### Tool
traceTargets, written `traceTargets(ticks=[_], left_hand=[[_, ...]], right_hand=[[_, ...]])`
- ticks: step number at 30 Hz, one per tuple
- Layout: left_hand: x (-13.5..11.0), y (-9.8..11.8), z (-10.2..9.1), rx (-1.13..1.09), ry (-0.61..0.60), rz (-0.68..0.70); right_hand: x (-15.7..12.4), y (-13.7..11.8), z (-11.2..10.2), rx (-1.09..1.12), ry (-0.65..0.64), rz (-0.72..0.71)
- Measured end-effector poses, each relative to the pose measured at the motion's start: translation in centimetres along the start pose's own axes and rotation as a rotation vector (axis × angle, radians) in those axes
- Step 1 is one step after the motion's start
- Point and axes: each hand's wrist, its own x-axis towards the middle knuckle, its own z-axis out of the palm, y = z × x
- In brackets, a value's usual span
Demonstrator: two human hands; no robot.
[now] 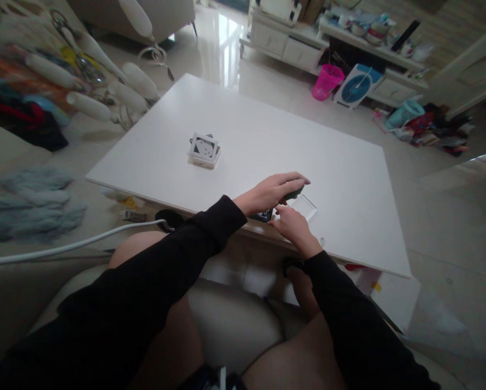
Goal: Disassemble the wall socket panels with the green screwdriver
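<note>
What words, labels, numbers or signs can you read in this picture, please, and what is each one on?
None can be read.
The box on the table: a black-and-white print, too blurred to read.
The dark thing under the left hand, beside the right hand: no marking shows.

**Lighting/quality: soft daylight, heavy fisheye**

We read daylight entering from the far end of the room, top of frame; it throws a bright glare streak on the glossy floor (222,49). White table (267,130) is bright, nearly blown out, little texture. Shadows are soft: we see a faint one under the left hand (273,192) and a thin one beside the small box (203,150). Black sleeves (178,271) crush to no detail. Edges bend hard; the clutter (44,81) at far left smears soft. Overall hazy, low contrast.
</note>
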Motion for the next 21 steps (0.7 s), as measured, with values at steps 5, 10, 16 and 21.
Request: traceTargets(ticks=[5, 10, 16, 21], left_hand=[[0.4, -0.3, -0.1, 0.047, 0.018, 0.016], [0.5, -1.2, 0.2, 0.084, 0.240, 0.065], [0.2, 0.1, 0.2, -0.113, 0.052, 0.012], [0.4, 0.0, 0.0, -0.048, 0.087, -0.008]], right_hand=[[0.0, 0.0, 0.1, -0.019, -0.004, 0.018], [0.1, 0.0, 0.0, -0.016, -0.011, -0.003], [0.2, 0.2, 0.2, -0.014, 0.002, -0.002], [0.1, 0.2, 0.4, -0.010, 0.015, 0.001]])
